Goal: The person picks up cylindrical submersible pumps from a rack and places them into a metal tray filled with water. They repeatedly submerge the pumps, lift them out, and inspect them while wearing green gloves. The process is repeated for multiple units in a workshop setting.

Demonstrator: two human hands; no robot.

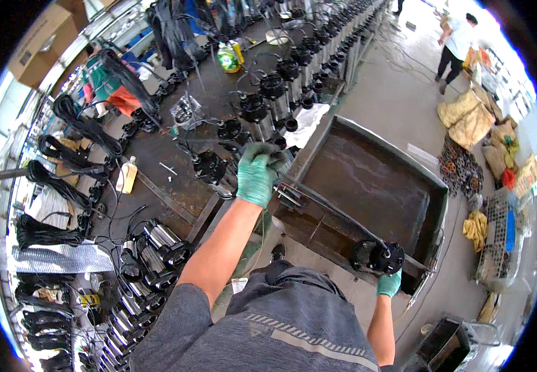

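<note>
My left hand [255, 177], in a green glove with darkened fingers, is curled at the left end of a metal water tank [439, 204]. Its fingertips are dark and blurred, and what they close on is hidden. A black cable [336, 212] runs from beside this hand to a black-topped submersible pump [377, 256] at the tank's near right corner. Against that pump's near side my gloved right hand [389, 283] is closed, its fingers partly hidden by the pump. Metal rods or screws [288, 196] stick out just below my left hand.
More pumps [272, 87] stand in a long row on the dark workbench [172, 155]. Steel pump bodies [138, 291] lie piled at the left, near coiled cables [51, 232]. One person [457, 46] is at the far right, another [110, 84] at the far left. Sacks [467, 118] line the right.
</note>
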